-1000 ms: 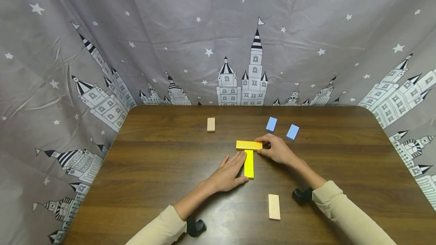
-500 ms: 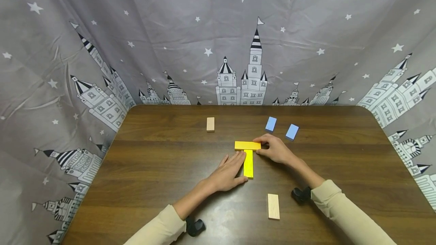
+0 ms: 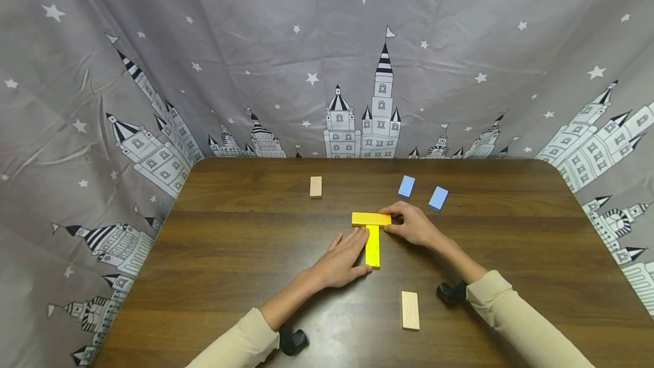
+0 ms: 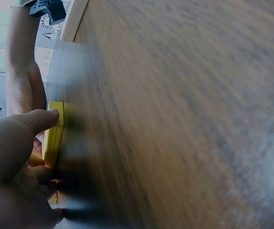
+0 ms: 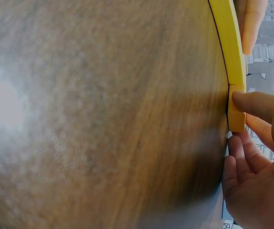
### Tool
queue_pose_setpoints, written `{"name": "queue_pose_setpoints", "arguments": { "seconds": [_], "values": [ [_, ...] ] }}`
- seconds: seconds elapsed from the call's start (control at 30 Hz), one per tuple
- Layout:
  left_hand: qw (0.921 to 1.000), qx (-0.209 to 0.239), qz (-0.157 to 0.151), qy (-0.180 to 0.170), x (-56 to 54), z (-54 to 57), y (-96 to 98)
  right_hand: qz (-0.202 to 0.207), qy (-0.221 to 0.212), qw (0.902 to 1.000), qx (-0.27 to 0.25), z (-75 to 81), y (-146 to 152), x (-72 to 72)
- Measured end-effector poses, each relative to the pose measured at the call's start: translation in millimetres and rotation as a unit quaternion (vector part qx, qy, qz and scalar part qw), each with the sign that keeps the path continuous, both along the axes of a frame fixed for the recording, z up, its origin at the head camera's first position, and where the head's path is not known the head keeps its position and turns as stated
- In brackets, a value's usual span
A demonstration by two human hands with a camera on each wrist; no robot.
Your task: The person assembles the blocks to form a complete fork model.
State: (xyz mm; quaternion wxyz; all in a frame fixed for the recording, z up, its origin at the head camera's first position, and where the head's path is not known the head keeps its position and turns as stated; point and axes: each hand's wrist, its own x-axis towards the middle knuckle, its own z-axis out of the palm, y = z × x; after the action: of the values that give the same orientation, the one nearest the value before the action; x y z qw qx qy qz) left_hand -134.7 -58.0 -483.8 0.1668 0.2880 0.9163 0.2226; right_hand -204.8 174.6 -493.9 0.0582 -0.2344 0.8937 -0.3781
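Note:
Two long blocks form a T in the middle of the table. The bright yellow block is the stem, and the orange-yellow block lies crosswise at its far end. My left hand lies along the stem's left side with fingers extended and fingertips near its far end. In the left wrist view, my left thumb rests against the yellow block's near end. My right hand pinches the right end of the orange-yellow block between thumb and fingers. The right wrist view shows the two blocks meeting close together, both flat on the wood.
A pale wooden block lies near the right forearm. Farther back are another pale block and two blue blocks, one left of the other. Behind the brown table hangs a grey castle-print curtain.
The hands and both blocks keep nearly the same places. Early on, the whole head view shifted very slightly; the orange-yellow block moved a touch left relative to the stem.

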Motion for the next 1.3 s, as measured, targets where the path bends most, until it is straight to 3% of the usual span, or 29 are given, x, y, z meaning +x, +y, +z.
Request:
{"name": "queue_pose_setpoints", "arguments": {
  "seconds": [0.7, 1.1, 1.3],
  "values": [
    [0.9999, 0.009, 0.003, -0.004, -0.1, -0.8, -0.6, -0.01, -0.013, 0.9998, -0.013, 1.8, 5, 3.9],
    [0.9999, 0.011, 0.005, -0.003, 1.3, 0.8, -1.2, -0.046, -0.015, 0.9982, -0.034, 2.9, 24, 37.6],
    [0.9999, 0.01, 0.004, 0.001, 1.3, 0.1, -0.7, -0.036, -0.028, 0.9985, -0.031, 1.8, 35, 62.2]
  ]
}}
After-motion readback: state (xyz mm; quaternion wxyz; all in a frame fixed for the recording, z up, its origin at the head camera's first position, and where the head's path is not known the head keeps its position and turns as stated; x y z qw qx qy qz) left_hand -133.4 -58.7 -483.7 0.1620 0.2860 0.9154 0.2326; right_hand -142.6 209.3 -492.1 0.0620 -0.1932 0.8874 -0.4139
